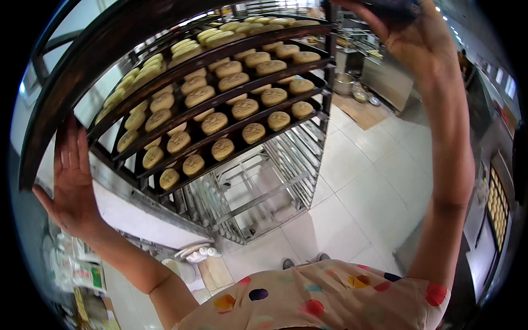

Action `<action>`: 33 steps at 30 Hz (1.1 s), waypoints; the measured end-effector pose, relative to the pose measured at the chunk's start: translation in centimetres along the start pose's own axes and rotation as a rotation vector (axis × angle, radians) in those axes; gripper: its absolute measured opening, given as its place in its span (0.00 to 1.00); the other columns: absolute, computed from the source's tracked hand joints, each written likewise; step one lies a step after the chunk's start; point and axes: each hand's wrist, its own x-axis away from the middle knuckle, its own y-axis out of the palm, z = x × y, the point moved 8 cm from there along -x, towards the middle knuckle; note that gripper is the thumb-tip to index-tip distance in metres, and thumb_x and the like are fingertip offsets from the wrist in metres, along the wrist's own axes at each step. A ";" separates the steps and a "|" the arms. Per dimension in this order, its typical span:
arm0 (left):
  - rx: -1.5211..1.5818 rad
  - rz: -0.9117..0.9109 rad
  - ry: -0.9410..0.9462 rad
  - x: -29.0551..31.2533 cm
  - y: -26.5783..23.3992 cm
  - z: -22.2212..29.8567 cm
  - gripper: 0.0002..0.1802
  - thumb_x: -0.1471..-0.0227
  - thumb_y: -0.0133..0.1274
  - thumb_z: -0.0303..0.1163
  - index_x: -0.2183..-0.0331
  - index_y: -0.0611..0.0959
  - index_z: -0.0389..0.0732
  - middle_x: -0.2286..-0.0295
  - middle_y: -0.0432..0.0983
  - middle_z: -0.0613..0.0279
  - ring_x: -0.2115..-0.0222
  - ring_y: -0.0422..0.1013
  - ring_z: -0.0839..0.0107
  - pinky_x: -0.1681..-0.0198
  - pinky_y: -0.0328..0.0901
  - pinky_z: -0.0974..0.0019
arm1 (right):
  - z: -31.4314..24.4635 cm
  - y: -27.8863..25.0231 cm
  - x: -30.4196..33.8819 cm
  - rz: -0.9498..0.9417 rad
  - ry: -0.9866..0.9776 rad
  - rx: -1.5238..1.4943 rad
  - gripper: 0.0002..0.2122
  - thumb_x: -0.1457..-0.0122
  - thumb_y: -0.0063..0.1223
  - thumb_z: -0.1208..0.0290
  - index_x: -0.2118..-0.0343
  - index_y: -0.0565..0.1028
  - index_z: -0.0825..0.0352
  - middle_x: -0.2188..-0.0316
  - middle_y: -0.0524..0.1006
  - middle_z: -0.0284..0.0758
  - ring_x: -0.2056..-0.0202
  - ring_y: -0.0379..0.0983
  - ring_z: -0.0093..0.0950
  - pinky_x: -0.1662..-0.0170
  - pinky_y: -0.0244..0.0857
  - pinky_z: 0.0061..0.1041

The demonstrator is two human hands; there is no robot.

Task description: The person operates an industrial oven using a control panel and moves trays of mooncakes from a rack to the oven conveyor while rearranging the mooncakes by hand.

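Observation:
Above the loaded rack, a dark baking tray [74, 71] stretches across the top left, its upper side out of sight. My left hand [74, 181] bears its left end, fingers stretched up beneath the rim and thumb at the corner. Raised at the upper right, my right hand [412, 41] has its fingers around a dark edge [393, 8], apparently the tray's other end; the frame cuts this off. Below are several dark trays of round, pressed-pattern pastries [214, 123] in a metal rack [264, 206]. Paler pieces [214, 36] cover its uppermost visible tray.
The rack's lower rails stand on a tiled floor [363, 176]. A metal pot [344, 83] and bowls [360, 94] lie beyond, to the right. At the far right is another tray of pastries [496, 209]. A white bucket [179, 269] and bags [82, 272] are at lower left.

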 end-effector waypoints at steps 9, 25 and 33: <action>-0.037 -0.005 -0.023 1.0 1.0 -3.9 0.45 0.52 0.52 0.49 0.42 0.52 0.33 0.42 0.45 0.41 0.40 0.43 0.51 0.38 0.40 0.47 | 0.8 -12.1 10.6 0.018 0.067 -0.165 0.06 0.50 0.48 0.72 0.71 0.71 0.67 0.73 0.75 0.33 0.69 0.74 0.24 0.69 0.72 0.26; 0.408 -0.305 -0.870 31.3 43.3 -32.1 0.40 0.49 0.48 0.50 0.43 0.56 0.36 0.45 0.51 0.44 0.44 0.50 0.52 0.40 0.46 0.47 | -23.3 -50.6 44.5 0.517 -0.274 0.037 0.22 0.56 0.52 0.72 0.55 0.68 0.72 0.60 0.73 0.33 0.59 0.69 0.22 0.56 0.64 0.21; 0.614 -0.538 -1.293 46.9 64.6 -41.9 0.38 0.48 0.46 0.50 0.44 0.58 0.37 0.46 0.54 0.45 0.45 0.53 0.53 0.42 0.49 0.47 | -34.5 -62.5 61.6 1.078 -0.504 0.116 0.20 0.56 0.54 0.73 0.57 0.68 0.71 0.64 0.74 0.31 0.66 0.72 0.22 0.64 0.66 0.19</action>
